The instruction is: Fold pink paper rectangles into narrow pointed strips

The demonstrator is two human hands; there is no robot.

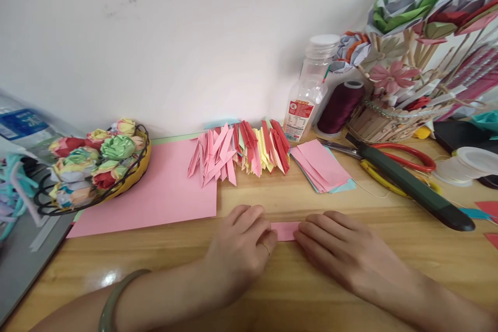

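Note:
A narrow folded strip of pink paper [285,231] lies on the wooden table between my two hands. My left hand [245,244], with a ring and a bangle on the arm, is closed with curled fingers over the strip's left end. At the right end, my right hand [336,244] holds the strip down with its fingers pressed together; its thumb is hidden. Just behind are a heap of folded pink, red and yellow paper pieces [221,153] and a small stack of pink and blue paper slips [321,166].
Large pink paper sheets [175,176] lie at left, partly under a basket of paper flowers [146,158]. A clear plastic bottle [305,93], a purple thread spool [340,109], red-handled scissors [412,153], a dark green-handled tool [416,181] and a stick-sided flower basket [373,122] stand or lie right.

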